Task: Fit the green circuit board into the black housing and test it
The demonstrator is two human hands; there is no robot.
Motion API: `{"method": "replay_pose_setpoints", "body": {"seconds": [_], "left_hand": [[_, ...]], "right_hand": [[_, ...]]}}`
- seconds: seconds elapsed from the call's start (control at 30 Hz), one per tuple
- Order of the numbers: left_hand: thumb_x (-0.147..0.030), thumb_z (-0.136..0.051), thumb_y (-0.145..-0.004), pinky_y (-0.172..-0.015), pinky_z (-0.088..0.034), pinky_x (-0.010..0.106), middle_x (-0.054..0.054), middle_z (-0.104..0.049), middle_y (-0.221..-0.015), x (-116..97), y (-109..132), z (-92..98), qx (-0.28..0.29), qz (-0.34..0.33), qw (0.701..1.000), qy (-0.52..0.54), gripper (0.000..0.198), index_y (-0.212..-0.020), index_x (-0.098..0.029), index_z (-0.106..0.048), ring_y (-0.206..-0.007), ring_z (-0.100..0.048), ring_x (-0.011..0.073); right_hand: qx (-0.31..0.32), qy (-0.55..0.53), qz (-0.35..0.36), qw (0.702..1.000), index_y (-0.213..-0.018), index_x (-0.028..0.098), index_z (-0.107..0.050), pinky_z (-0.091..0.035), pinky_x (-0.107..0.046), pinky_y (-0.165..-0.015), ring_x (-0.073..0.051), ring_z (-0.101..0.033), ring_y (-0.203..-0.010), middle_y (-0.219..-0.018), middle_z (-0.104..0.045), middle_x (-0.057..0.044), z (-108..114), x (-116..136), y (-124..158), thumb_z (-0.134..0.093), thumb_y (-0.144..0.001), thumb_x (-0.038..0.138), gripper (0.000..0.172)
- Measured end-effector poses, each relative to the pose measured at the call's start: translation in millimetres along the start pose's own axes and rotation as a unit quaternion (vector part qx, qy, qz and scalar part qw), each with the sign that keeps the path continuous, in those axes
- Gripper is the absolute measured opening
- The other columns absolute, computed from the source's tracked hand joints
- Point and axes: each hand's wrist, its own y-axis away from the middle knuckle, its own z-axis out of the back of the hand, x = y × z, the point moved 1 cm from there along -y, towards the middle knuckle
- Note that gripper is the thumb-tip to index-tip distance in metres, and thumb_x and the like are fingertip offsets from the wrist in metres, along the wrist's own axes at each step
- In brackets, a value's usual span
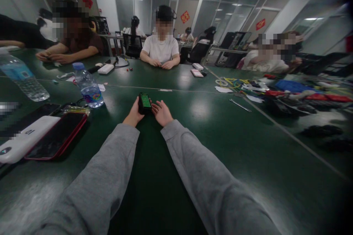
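Note:
A small black device with a lit green screen stands out near the middle of the view, over the green table. My left hand is wrapped round its left side, with the screen facing up toward me. Just to the right of the device, my right hand has its fingers apart, palm partly turned up, and holds nothing. Its fingertips are close to the device's right edge; whether they touch it I cannot tell. Grey sleeves cover both of my forearms.
Left of my arms are a blue-capped bottle, a red-edged phone, a white power bank and another bottle. A wrench and tangled cables lie right. A person sits opposite.

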Motion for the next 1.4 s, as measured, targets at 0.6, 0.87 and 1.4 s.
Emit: {"method": "replay_pose_setpoints", "body": {"seconds": [0.6, 0.87, 1.4], "left_hand": [[-0.025, -0.049, -0.080, -0.070, -0.052, 0.030, 0.005, -0.066, -0.074, 4, 3, -7.9, 0.004, -0.017, 0.997, -0.081, 0.022, -0.092, -0.014, -0.063, -0.071, -0.064, 0.0179], [-0.021, -0.068, -0.070, -0.058, -0.043, 0.022, -0.001, -0.063, -0.072, 8, -5, -2.9, -0.041, -0.088, 0.977, -0.188, 0.017, -0.085, -0.018, -0.062, -0.064, -0.059, 0.0122], [-0.003, -0.054, -0.080, -0.068, -0.048, 0.023, 0.006, -0.068, -0.100, -9, 10, -30.0, -0.019, -0.094, 0.933, -0.346, 0.052, -0.130, -0.017, -0.056, -0.075, -0.062, 0.0124]], "right_hand": [[0.053, 0.004, 0.013, 0.998, -0.105, 0.028, -0.065, -0.047, -0.023, -0.061, -0.012, -0.058, -0.073, -0.091, -0.067, 0.004, 0, 11, 8, -0.042, -0.097, 0.029, 0.023], [0.048, -0.012, 0.034, 0.998, -0.101, 0.025, -0.065, -0.050, -0.025, -0.067, -0.014, -0.060, -0.072, -0.084, -0.070, 0.003, -2, 7, 3, -0.047, -0.095, 0.025, 0.019], [-0.016, -0.062, -0.046, 0.997, -0.097, 0.024, -0.063, -0.053, -0.025, -0.061, -0.014, -0.064, -0.070, -0.077, -0.069, 0.003, 4, 11, 3, -0.049, -0.095, 0.032, 0.016]]}}
